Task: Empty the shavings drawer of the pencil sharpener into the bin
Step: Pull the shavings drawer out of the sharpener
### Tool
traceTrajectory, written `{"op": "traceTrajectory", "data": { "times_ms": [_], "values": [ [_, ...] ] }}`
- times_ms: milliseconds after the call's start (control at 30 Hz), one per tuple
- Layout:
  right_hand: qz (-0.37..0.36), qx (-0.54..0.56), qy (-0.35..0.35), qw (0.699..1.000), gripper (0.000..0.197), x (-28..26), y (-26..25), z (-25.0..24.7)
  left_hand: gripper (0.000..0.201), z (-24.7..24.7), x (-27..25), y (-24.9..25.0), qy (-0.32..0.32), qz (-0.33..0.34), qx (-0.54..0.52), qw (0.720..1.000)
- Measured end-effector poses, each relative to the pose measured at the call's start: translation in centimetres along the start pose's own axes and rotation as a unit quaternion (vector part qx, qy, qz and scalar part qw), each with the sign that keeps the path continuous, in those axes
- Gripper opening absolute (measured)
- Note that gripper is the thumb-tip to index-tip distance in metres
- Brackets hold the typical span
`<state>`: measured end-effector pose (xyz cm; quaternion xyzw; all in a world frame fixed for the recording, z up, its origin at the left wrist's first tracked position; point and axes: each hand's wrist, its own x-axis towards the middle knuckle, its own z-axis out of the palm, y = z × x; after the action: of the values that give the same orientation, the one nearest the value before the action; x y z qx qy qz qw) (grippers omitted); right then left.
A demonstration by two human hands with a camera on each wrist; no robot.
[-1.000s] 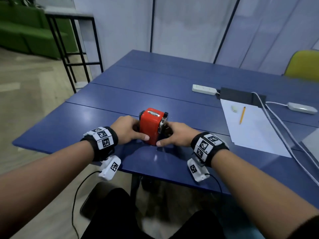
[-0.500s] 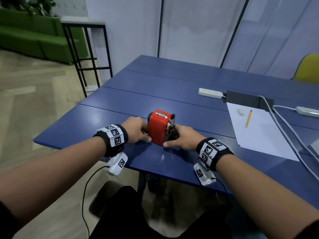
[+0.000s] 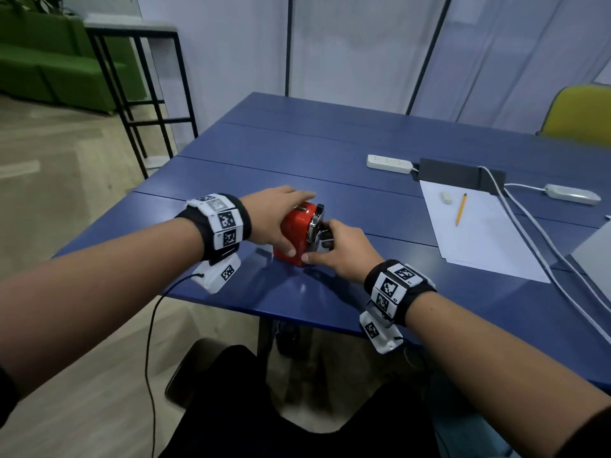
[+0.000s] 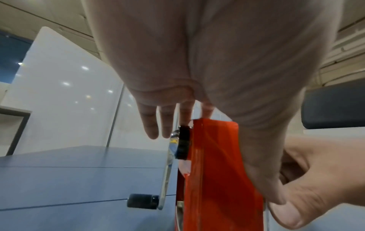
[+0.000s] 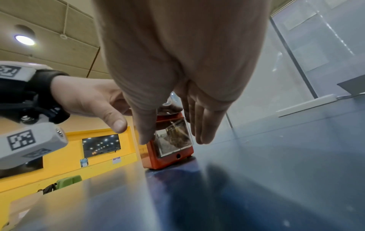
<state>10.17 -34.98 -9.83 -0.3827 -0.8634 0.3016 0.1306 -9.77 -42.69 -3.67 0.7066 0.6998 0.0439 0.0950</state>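
1. Head view: a person is sitting at the blue table (image 3: pixel 330 153) with the red pencil sharpener (image 3: pixel 294 236) standing upright near its front edge, both hands on it.
2. Left hand (image 3: pixel 274 219) is draping over the sharpener's top and near side, thumb running down the red flank, fingers lying fairly straight over the top; it is bracing the body rather than clutching it.
3. Right hand (image 3: pixel 344 252) is reaching at the end face, thumb at one side of the clear shavings drawer (image 5: pixel 173 137) and fingers at the other. Fingers are looking extended; whether they are actually pinching the drawer yet, cannot tell.
4. Right wrist view: drawer is sitting fully seated in the housing, brownish shavings showing behind its clear front.
5. Left wrist view: crank handle (image 4: pixel 142 203) is hanging down at the far end, untouched.
6. Progress, by my reckoning: barely begun. Drawer not yet out; pulling, carrying and tipping all remaining.
7. No bin showing in any view.
8. Off to the right: paper sheet (image 3: pixel 479 233) with a pencil (image 3: pixel 460 209) lying on it.
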Motion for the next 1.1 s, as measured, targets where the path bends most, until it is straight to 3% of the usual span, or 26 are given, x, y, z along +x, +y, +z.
{"op": "traceTrajectory", "data": {
  "times_ms": [167, 267, 633, 1000, 1100],
  "values": [
    [0.012, -0.007, 0.006, 1.0, 0.071, 0.3, -0.6, 0.1, 0.103, -0.2, 1.1, 0.8, -0.009, 0.006, 0.028, 1.0],
    [0.017, -0.008, 0.008, 1.0, 0.071, 0.5, -0.6, 0.0, 0.097, -0.5, 1.4, 0.7, -0.013, 0.008, 0.037, 0.999],
    [0.02, -0.007, 0.011, 1.0, 0.066, 0.4, -0.3, -0.4, 0.097, -1.0, 1.5, 1.0, -0.022, 0.0, 0.063, 0.998],
    [0.009, -0.023, 0.002, 1.0, 0.07, -0.2, 0.5, -1.2, 0.097, -1.0, 1.4, 1.4, -0.025, -0.004, 0.07, 0.997],
    [0.0, -0.042, -0.014, 0.999, 0.08, 0.0, 0.1, -1.2, 0.097, -1.0, 1.5, 1.4, -0.025, -0.004, 0.07, 0.997]
  ]
}}
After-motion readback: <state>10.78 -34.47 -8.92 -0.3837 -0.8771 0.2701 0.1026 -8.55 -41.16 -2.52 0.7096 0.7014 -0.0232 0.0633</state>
